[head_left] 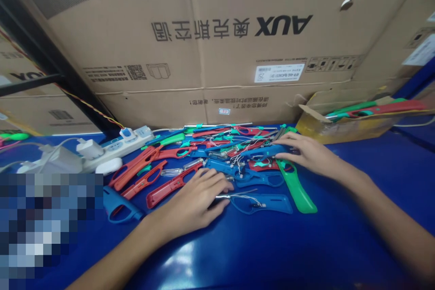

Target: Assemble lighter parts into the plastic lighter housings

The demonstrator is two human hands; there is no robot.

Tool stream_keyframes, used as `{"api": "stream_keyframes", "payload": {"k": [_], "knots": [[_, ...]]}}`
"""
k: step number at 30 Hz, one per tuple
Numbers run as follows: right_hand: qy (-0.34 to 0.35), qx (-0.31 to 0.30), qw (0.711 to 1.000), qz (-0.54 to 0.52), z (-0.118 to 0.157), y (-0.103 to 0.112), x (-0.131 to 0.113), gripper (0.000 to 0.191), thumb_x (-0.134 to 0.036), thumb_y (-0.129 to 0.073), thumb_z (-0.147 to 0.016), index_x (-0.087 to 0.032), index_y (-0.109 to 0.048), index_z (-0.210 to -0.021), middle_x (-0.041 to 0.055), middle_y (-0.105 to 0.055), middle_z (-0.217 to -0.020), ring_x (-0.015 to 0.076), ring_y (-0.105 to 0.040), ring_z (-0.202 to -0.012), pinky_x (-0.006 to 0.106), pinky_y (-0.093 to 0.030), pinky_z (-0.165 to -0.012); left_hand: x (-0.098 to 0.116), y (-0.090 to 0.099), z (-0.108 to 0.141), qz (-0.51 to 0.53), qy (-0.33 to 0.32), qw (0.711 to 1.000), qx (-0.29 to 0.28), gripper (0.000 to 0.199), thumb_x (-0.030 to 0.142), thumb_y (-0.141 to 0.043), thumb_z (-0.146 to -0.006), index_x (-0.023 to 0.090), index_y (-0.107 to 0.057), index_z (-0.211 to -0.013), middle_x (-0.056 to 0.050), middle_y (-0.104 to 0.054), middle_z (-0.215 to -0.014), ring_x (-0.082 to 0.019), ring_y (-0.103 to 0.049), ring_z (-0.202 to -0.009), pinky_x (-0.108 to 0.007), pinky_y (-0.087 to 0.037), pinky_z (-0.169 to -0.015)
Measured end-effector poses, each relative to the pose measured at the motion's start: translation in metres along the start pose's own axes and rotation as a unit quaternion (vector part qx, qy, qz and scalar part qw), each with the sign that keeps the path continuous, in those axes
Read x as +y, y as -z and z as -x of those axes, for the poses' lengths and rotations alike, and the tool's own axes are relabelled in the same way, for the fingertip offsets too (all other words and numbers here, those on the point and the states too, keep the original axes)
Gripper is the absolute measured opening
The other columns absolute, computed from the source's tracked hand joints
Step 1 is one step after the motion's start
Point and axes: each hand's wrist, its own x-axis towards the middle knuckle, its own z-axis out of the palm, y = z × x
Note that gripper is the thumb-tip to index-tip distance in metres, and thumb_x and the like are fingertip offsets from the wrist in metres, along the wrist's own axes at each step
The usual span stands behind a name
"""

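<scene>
Head view: the left hand (204,197) is curled at the metal rod of a blue shell (277,204), which lies on the blue table (272,253); whether it pinches cannot be told. The right hand (311,153), thumb and fingers parted, reaches the right end of the pile (217,165); its grip cannot be confirmed. A green shell (299,190) lies just below.

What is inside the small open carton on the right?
Red and green plastic pieces show at the top of the carton; its front wall hides anything lower down, so their number is unclear.
</scene>
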Motion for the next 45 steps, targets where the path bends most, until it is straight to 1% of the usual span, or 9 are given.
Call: {"api": "stream_keyframes", "payload": {"k": [4,9,13,16,22,29,33,39,45], "knots": [[-0.007,0.044,0.999,0.025,0.002,0.003,0.003,0.048,-0.055,-0.052,-0.094,-0.023,-0.061,-0.128,0.0122,-0.063,-0.121,0.0294,-0.063,-0.106,0.045,-0.051,-0.089,0.000,0.000,0.000,0.005,-0.002,1.000,0.006,0.017,0.030,-0.054,-0.100,0.023,-0.058,-0.116,-0.003,-0.062,-0.110,-0.021,-0.054,-0.106,-0.039,-0.042,-0.097],[-0.008,0.060,0.998,0.014,0.002,0.011,0.001,0.041,-0.053,-0.050,-0.095,-0.020,-0.070,-0.109,0.0114,-0.070,-0.110,0.0270,-0.066,-0.098,0.040,-0.050,-0.084,0.000,0.002,-0.003,0.006,-0.001,1.000,0.010,0.017,0.032,-0.053,-0.102,0.022,-0.058,-0.114,-0.002,-0.062,-0.107,-0.020,-0.054,-0.103,-0.037,-0.042,-0.094],[0.007,-0.006,0.999,-0.043,0.001,0.011,-0.009,0.039,-0.052,-0.051,-0.095,-0.021,-0.075,-0.091,0.0060,-0.076,-0.089,0.0210,-0.068,-0.079,0.033,-0.049,-0.072,0.001,0.004,-0.004,0.011,-0.006,1.000,0.011,0.016,0.031,-0.051,-0.103,0.022,-0.058,-0.114,-0.003,-0.063,-0.107,-0.020,-0.054,-0.102,-0.037,-0.042,-0.093],[0.023,-0.075,0.996,-0.052,-0.001,0.001,-0.022,0.035,-0.050,-0.053,-0.095,-0.023,-0.075,-0.099,0.0034,-0.076,-0.082,0.0176,-0.067,-0.068,0.030,-0.046,-0.064,0.001,0.005,-0.004,0.013,-0.009,1.000,0.015,0.016,0.031,-0.050,-0.104,0.022,-0.059,-0.114,-0.003,-0.063,-0.105,-0.020,-0.054,-0.100,-0.037,-0.042,-0.092],[0.030,-0.099,0.995,0.008,-0.003,-0.018,-0.041,0.032,-0.043,-0.052,-0.096,-0.023,-0.074,-0.107,0.0051,-0.075,-0.078,0.0195,-0.066,-0.066,0.032,-0.040,-0.060,0.001,0.005,-0.005,0.015,-0.007,1.000,0.012,0.016,0.030,-0.050,-0.104,0.022,-0.059,-0.114,-0.003,-0.063,-0.105,-0.020,-0.054,-0.100,-0.037,-0.042,-0.092],[0.025,-0.070,0.981,-0.178,0.000,-0.007,-0.059,0.031,-0.046,-0.052,-0.095,-0.020,-0.065,-0.083,-0.0025,-0.061,-0.060,0.0110,-0.050,-0.052,0.025,-0.038,-0.052,0.005,0.007,-0.004,0.027,-0.013,0.999,0.041,0.018,0.030,-0.050,-0.104,0.022,-0.060,-0.117,-0.004,-0.064,-0.108,-0.020,-0.055,-0.102,-0.037,-0.042,-0.094],[0.097,-0.039,0.980,-0.168,0.005,-0.013,-0.078,0.025,-0.037,-0.051,-0.097,-0.020,-0.061,-0.082,-0.0032,-0.060,-0.063,0.0095,-0.052,-0.054,0.024,-0.040,-0.054,0.011,0.006,-0.005,0.038,-0.020,0.998,0.052,0.022,0.030,-0.050,-0.104,0.021,-0.059,-0.121,-0.004,-0.065,-0.109,-0.020,-0.054,-0.103,-0.037,-0.042,-0.095],[0.302,0.098,0.944,0.089,0.012,-0.031,-0.110,0.038,-0.024,-0.039,-0.103,-0.021,-0.061,-0.072,-0.0020,-0.059,-0.058,0.0103,-0.050,-0.050,0.027,-0.035,-0.049,0.016,0.006,-0.008,0.050,-0.026,0.997,0.055,0.022,0.033,-0.048,-0.104,0.020,-0.066,-0.107,-0.003,-0.066,-0.098,-0.019,-0.052,-0.095,-0.036,-0.040,-0.092],[0.335,0.111,0.927,0.124,0.012,-0.037,-0.120,0.037,-0.028,-0.041,-0.105,-0.019,-0.065,-0.078,-0.0023,-0.059,-0.060,0.0106,-0.052,-0.050,0.028,-0.036,-0.047,0.015,0.005,-0.008,0.061,-0.021,0.994,0.089,0.021,0.031,-0.050,-0.103,0.020,-0.066,-0.094,-0.002,-0.066,-0.092,-0.018,-0.054,-0.091,-0.037,-0.037,-0.094]]}}
